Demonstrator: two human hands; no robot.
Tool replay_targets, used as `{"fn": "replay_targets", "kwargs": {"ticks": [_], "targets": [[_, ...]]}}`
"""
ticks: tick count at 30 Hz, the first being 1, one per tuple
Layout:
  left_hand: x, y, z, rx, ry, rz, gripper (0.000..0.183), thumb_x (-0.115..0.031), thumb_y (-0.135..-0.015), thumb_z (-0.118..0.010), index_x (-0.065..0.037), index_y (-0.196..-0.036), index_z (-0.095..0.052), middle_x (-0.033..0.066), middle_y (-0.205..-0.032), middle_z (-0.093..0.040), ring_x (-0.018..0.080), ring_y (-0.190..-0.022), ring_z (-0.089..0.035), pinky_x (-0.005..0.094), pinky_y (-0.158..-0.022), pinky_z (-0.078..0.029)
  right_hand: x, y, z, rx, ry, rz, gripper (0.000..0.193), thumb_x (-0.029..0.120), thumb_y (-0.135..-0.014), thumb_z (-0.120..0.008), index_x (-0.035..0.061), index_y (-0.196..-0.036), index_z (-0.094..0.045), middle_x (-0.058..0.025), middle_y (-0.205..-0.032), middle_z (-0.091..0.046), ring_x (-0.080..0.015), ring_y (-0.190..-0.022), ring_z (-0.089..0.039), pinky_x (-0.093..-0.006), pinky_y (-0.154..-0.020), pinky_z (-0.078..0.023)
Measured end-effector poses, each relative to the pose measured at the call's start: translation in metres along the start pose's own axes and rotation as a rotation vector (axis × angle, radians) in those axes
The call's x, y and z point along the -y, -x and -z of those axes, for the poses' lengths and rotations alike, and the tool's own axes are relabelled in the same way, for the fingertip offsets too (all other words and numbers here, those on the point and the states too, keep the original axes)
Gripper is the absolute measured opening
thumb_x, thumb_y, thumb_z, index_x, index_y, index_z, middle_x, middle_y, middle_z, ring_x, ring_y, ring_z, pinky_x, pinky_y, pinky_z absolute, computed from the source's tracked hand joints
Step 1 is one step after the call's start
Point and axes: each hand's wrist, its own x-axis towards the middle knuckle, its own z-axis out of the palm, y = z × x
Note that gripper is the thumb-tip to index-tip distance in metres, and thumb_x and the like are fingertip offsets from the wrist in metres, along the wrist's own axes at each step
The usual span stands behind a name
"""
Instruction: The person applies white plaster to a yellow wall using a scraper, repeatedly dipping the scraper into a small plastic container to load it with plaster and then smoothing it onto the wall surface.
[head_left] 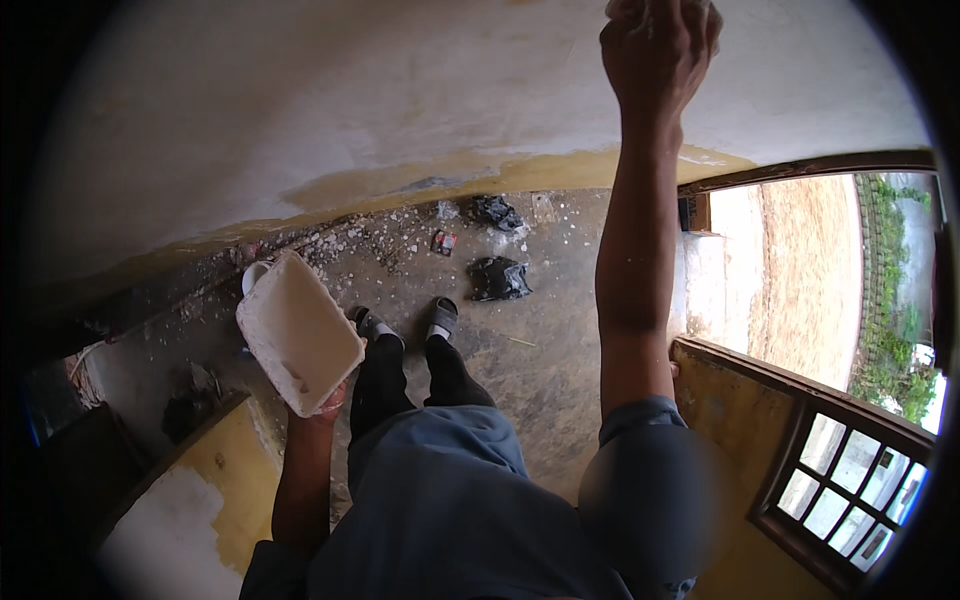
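My left hand (328,402) grips the lower end of a white rectangular plastic tub (266,356), its fingers mostly hidden under it. The tub is tilted, smeared with whitish paste, and a patch of paste lies near its lower end. High up, my right hand (662,48) is at the wall (400,90) with its fingers closed. What it holds is cut off by the top edge and I cannot make it out. Greyish-white coating covers most of this wall, and a bare yellow band (360,182) shows along its lower part.
Two black plastic bags (500,278) and a small red packet (444,242) lie on the concrete floor (550,360) among white crumbs. A round white container (256,275) stands behind the tub. To the right are a doorway (780,260) and a brown-framed window (850,490).
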Motion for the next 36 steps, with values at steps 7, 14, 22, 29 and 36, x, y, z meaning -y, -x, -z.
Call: {"fn": "replay_targets", "kwargs": {"ticks": [7, 14, 22, 29, 36], "targets": [[-0.008, 0.004, -0.008, -0.059, 0.081, 0.05, 0.065, -0.052, -0.09, -0.05, -0.02, -0.143, -0.031, 0.012, -0.13, -0.051, 0.0318, -0.11, -0.057, 0.0561, -0.089, -0.048, 0.042, 0.208, -0.07, 0.192, -0.043, -0.24, 0.031, 0.01, -0.081, -0.061, 0.0066, -0.112, -0.06, -0.0136, -0.117, -0.057, -0.0388, -0.109, -0.052, -0.0471, -0.093, -0.041], [-0.011, 0.012, -0.004, -0.257, 0.212, 0.135, 0.061, -0.046, -0.091, -0.052, -0.018, -0.142, -0.033, 0.0118, -0.132, -0.05, 0.0326, -0.115, -0.054, 0.0544, -0.095, -0.045, 0.07, 0.304, -0.048, 0.45, -0.192, -0.434, 0.042, 0.006, -0.078, -0.062, 0.0071, -0.119, -0.056, -0.0163, -0.125, -0.052, -0.0382, -0.118, -0.046, -0.0515, -0.098, -0.036], [-0.007, 0.019, 0.027, -0.08, 0.122, 0.103, 0.07, -0.047, -0.087, -0.057, -0.014, -0.142, -0.033, 0.0163, -0.137, -0.044, 0.0363, -0.124, -0.045, 0.0564, -0.101, -0.039, 0.073, 0.094, -0.047, -0.175, -0.112, -0.102, 0.026, 0.008, -0.084, -0.064, 0.008, -0.11, -0.059, -0.0159, -0.119, -0.054, -0.0366, -0.109, -0.05, -0.0472, -0.091, -0.038], [-0.014, 0.023, 0.031, -0.149, 0.284, 0.104, 0.072, -0.047, -0.086, -0.058, -0.013, -0.144, -0.03, 0.0211, -0.139, -0.04, 0.0426, -0.128, -0.037, 0.0598, -0.103, -0.035, 0.071, 0.24, -0.023, 0.571, -0.14, -0.279, 0.041, 0.011, -0.073, -0.065, 0.019, -0.114, -0.061, -0.0048, -0.127, -0.053, -0.0283, -0.115, -0.05, -0.0498, -0.092, -0.037], [-0.022, 0.008, -0.001, -0.006, 0.124, -0.012, 0.069, -0.045, -0.087, -0.057, -0.015, -0.143, -0.031, 0.0176, -0.138, -0.042, 0.0385, -0.125, -0.043, 0.0579, -0.102, -0.038, 0.042, 0.01, 0.018, -0.21, -0.303, -0.032, 0.04, -0.001, -0.076, -0.061, 0.005, -0.115, -0.06, -0.0134, -0.101, -0.065, -0.0347, -0.093, -0.06, -0.0424, -0.083, -0.046]]}}
